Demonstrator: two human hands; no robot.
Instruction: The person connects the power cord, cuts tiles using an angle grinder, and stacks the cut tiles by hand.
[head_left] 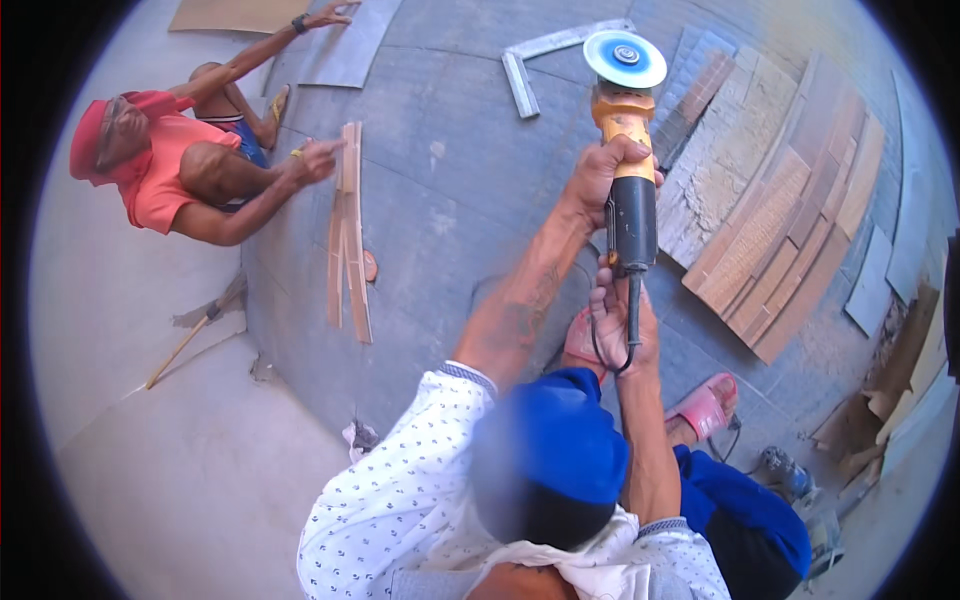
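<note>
An angle grinder [632, 215] with a yellow head and black body points away from me, its round white and blue disc [625, 62] facing up. My left hand [605, 180] is closed round the yellow part, thumb across the top. Below the grinder's rear end, my right hand [630, 320] is turned palm up with its fingers extended. The black power cord [633, 310] hangs over that palm and loops at the wrist. Whether these fingertips touch the grinder's body is hard to see. Whether the disc is spinning cannot be told.
Brown wood-look tiles [790, 215] lie at right beside a rough, dusty plank [715, 150]. A metal square [525, 75] is beyond the disc. At left, a crouching person [165, 165] in red reaches toward narrow tile strips [350, 230]. Another power tool [785, 470] lies lower right.
</note>
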